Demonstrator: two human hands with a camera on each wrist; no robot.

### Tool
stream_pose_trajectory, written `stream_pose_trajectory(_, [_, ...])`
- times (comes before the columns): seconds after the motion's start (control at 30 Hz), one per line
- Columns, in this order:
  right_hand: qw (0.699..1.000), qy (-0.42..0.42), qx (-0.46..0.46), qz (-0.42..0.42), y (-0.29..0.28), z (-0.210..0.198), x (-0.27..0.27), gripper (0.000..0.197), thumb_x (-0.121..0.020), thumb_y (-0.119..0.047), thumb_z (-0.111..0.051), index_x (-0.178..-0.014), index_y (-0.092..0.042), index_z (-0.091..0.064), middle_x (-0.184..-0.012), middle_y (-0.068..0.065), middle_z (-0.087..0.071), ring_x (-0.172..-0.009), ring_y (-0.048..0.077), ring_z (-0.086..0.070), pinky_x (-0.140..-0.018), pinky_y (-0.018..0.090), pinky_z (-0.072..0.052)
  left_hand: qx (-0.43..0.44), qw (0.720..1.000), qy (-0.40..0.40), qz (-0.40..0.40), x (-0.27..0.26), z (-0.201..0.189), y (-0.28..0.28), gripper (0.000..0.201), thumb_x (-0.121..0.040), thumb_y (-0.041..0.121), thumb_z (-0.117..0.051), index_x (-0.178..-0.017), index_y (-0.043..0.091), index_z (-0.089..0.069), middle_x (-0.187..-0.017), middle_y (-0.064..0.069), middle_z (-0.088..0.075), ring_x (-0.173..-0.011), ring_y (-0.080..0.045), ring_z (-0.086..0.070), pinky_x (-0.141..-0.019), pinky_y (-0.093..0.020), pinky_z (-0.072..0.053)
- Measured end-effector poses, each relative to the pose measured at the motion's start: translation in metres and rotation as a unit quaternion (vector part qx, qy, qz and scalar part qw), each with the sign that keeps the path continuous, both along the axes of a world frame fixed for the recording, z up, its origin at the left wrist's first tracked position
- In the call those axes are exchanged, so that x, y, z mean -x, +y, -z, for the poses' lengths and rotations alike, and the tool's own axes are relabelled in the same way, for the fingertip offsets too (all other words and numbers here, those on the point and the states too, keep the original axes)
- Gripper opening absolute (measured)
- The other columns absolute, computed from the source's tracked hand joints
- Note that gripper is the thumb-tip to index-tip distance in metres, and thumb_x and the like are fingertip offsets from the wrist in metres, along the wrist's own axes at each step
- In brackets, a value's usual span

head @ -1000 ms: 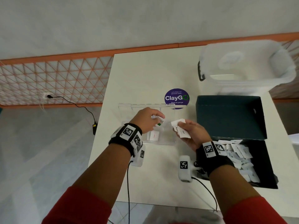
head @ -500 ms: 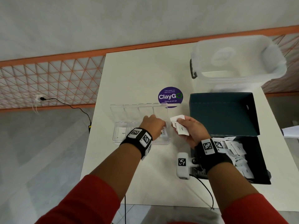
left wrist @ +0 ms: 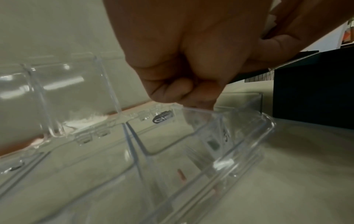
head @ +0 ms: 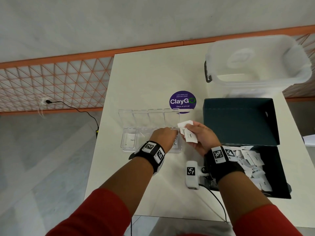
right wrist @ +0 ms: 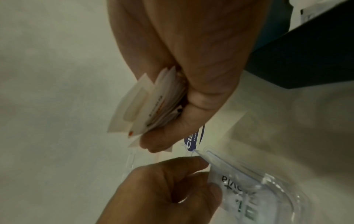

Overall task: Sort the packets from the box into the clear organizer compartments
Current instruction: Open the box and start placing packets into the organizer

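Observation:
The clear organizer (head: 129, 149) lies on the white table with its lids standing open. A Sugar packet (head: 131, 139) lies in its leftmost compartment. My left hand (head: 172, 133) hovers low over the right end, fingers curled, thumb and forefinger pinching the edge of a Stevia packet (right wrist: 229, 180) that sits in the rightmost compartment (left wrist: 249, 136). Just right of the organizer, my right hand (head: 192, 132) grips a small fan of white packets (head: 190, 136), also seen edge-on as held packets (right wrist: 138, 109). The dark box (head: 238, 120) behind it holds several more packets (head: 250, 160).
A translucent lidded tub (head: 255, 62) stands at the table's back right. A purple ClayGo sticker (head: 182, 102) is behind the organizer. The table's left edge (head: 102, 125) runs close to the organizer; floor and an orange lattice lie beyond.
My left hand has lowered the Stevia packet from above the organizer into the rightmost compartment. My right hand has kept its packets beside the organizer.

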State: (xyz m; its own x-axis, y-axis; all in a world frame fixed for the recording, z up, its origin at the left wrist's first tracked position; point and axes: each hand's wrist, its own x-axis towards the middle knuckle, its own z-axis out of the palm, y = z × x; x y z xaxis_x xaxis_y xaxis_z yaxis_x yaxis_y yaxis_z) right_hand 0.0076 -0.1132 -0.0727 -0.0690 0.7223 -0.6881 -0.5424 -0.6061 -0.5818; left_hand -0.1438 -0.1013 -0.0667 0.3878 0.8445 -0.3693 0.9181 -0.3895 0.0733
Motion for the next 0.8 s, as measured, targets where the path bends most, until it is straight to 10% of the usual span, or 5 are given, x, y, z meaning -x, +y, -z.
stream_pose_trajectory(0.37, [1.000, 0.010, -0.014, -0.013, -0.001, 0.002, 0.005, 0.019, -0.092, -0.006, -0.066, -0.111, -0.003, -0.067, -0.096, 0.020, -0.072, -0.076, 0.026, -0.070, -0.064, 0.032, -0.061, 0.052, 0.978, -0.169, -0.106, 0.021, -0.006, -0.005, 0.035, -0.095, 0.012, -0.043, -0.122, 0.019, -0.065, -0.111, -0.011, -0.069, -0.097, -0.029, -0.065, -0.084, -0.036, -0.052])
stream_pose_trajectory(0.63, [0.998, 0.014, -0.039, -0.047, -0.003, -0.002, 0.018, 0.017, -0.092, -0.002, -0.065, -0.108, -0.003, -0.070, -0.092, 0.019, -0.074, -0.073, 0.027, -0.071, -0.064, 0.034, -0.061, 0.034, 0.871, -0.414, -0.262, 0.034, -0.038, 0.006, 0.016, -0.086, 0.024, -0.068, -0.101, 0.027, -0.061, -0.085, 0.012, -0.066, -0.069, -0.001, -0.060, -0.064, -0.018, -0.049])
stream_pose_trajectory(0.8, [0.996, 0.016, -0.036, -0.084, -0.005, -0.009, 0.035, 0.004, -0.090, 0.000, -0.066, -0.086, -0.002, -0.066, -0.096, 0.024, -0.069, -0.073, 0.029, -0.068, -0.057, 0.034, -0.058, 0.021, 0.797, -0.504, -0.332, 0.041, -0.037, 0.007, 0.031, -0.085, 0.013, -0.069, -0.107, 0.027, -0.052, -0.084, 0.006, -0.071, -0.083, -0.013, -0.066, -0.080, -0.028, -0.052])
